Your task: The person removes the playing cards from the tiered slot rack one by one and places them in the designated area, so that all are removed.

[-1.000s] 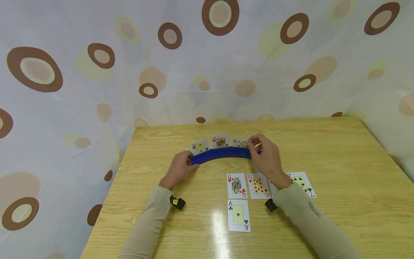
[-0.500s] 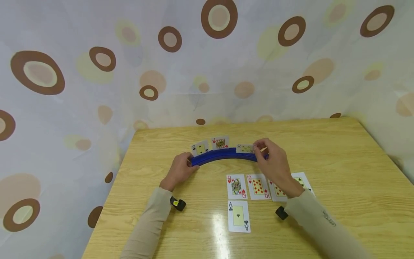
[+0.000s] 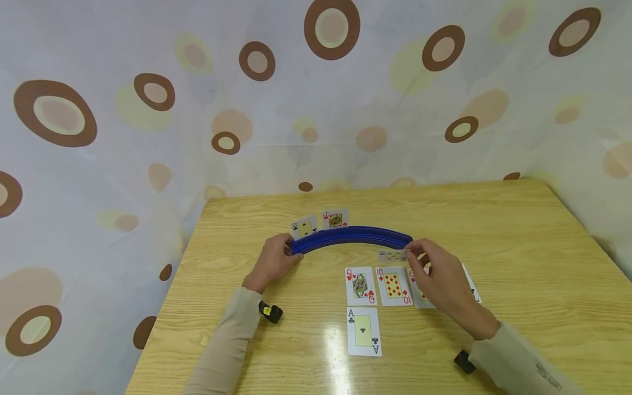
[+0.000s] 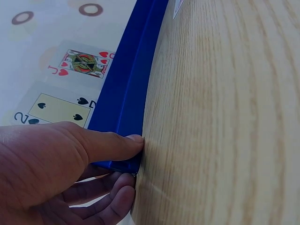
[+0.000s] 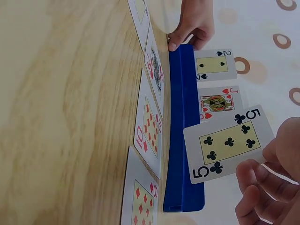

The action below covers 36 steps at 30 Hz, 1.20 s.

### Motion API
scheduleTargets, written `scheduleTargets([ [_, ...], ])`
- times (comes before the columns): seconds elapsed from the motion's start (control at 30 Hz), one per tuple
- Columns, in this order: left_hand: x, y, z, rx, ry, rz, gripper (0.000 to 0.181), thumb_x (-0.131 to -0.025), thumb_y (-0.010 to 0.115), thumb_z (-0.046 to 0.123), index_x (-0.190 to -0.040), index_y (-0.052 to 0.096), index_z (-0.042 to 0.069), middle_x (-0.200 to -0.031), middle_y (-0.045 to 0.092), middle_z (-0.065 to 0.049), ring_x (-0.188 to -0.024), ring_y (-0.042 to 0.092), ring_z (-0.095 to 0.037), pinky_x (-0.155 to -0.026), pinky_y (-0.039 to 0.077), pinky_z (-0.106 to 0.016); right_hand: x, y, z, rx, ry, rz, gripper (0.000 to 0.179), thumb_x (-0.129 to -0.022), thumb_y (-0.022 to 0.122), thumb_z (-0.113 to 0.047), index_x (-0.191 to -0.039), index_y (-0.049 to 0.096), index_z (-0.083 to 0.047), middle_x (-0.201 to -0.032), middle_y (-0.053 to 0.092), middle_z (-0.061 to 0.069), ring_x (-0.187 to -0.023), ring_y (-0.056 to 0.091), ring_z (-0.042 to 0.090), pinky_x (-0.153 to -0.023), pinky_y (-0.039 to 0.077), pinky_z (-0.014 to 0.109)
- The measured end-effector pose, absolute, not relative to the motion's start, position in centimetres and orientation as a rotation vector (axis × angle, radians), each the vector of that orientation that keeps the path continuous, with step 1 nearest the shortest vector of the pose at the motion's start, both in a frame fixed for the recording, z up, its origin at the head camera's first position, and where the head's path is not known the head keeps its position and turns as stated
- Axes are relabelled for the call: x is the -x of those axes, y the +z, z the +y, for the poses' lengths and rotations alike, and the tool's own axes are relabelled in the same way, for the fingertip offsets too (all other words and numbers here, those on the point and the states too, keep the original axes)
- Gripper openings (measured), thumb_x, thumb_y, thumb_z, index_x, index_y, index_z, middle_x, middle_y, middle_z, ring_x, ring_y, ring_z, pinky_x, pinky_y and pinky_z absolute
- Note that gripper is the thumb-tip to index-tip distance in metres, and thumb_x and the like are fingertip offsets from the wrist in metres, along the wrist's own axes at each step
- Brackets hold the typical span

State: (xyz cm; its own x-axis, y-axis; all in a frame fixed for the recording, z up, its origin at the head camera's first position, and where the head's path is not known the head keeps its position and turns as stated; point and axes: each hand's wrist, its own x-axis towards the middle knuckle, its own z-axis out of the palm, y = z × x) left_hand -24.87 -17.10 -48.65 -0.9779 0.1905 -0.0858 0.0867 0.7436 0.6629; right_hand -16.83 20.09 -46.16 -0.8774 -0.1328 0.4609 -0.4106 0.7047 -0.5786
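My left hand (image 3: pixel 272 260) grips the left end of the blue curved card holder (image 3: pixel 345 235), thumb on its front in the left wrist view. Two cards stand in the holder: the two of spades (image 4: pixel 61 107) at the left and the jack of hearts (image 4: pixel 84 64) beside it. Between thumb and fingertips, my right hand (image 3: pixel 444 280) pinches the five of clubs (image 5: pixel 228 143) by one edge. In the head view that card is just in front of the holder's right end, tilted so it looks thin.
Face up on the table (image 3: pixel 533 247) lie the queen of hearts (image 3: pixel 361 286), ten of diamonds (image 3: pixel 393 286) and eight of diamonds (image 3: pixel 419 291) in a row. A black card (image 3: pixel 471 285) is partly behind my right hand. The ace of clubs (image 3: pixel 364 331) lies below the queen.
The five of clubs has come out of the holder; my right hand has drawn it right and toward me. My left hand has stayed on the holder's left end.
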Motion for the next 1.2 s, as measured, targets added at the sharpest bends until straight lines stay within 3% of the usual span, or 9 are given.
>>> scheduleTargets([
  [0.2,24.8,-48.7,-17.1,-0.223,1.048,2.800,0.035,-0.100,0.081,0.014,-0.127,0.068,-0.004,-0.115,0.073,-0.016,-0.098,0.069,-0.025,-0.088,0.059,-0.041,15.8,-46.0,20.2,-0.420,0.954,-2.538,0.010,-0.101,0.072,-0.002,-0.108,0.073,-0.009,-0.086,0.073,-0.002,-0.073,0.059,0.002,-0.059,0.049,0.022],
  [0.5,24.8,-48.5,-17.1,-0.222,1.027,2.801,0.036,-0.101,0.081,0.016,-0.128,0.067,-0.003,-0.116,0.072,-0.017,-0.100,0.069,-0.026,-0.089,0.060,-0.042,14.2,-45.8,20.1,-0.383,0.979,-2.594,0.011,-0.105,0.066,-0.003,-0.113,0.073,-0.008,-0.087,0.075,0.002,-0.075,0.061,0.006,-0.059,0.047,0.022],
  [0.73,24.8,-48.5,-17.1,-0.231,1.020,2.802,0.036,-0.101,0.080,0.016,-0.128,0.067,-0.004,-0.116,0.073,-0.017,-0.100,0.070,-0.027,-0.089,0.060,-0.043,13.2,-45.8,20.5,-0.325,0.988,-2.733,0.009,-0.107,0.064,-0.010,-0.109,0.074,-0.011,-0.081,0.069,-0.005,-0.067,0.051,-0.001,-0.058,0.043,0.022],
  [0.93,24.8,-48.5,-17.1,-0.226,1.022,2.801,0.036,-0.101,0.081,0.016,-0.127,0.067,-0.003,-0.116,0.072,-0.017,-0.100,0.069,-0.026,-0.089,0.060,-0.042,12.6,-46.0,20.5,-0.252,0.983,-2.918,0.011,-0.103,0.063,-0.012,-0.104,0.074,-0.011,-0.072,0.060,-0.008,-0.063,0.047,0.005,-0.058,0.038,0.022],
  [1.2,24.8,-48.5,-17.2,-0.230,1.023,2.796,0.035,-0.101,0.080,0.016,-0.127,0.066,-0.004,-0.116,0.072,-0.017,-0.100,0.069,-0.026,-0.089,0.059,-0.042,11.7,-46.7,20.7,-0.313,0.925,-3.014,0.009,-0.099,0.069,-0.011,-0.103,0.077,-0.012,-0.071,0.061,-0.012,-0.060,0.046,0.002,-0.057,0.040,0.021],
])
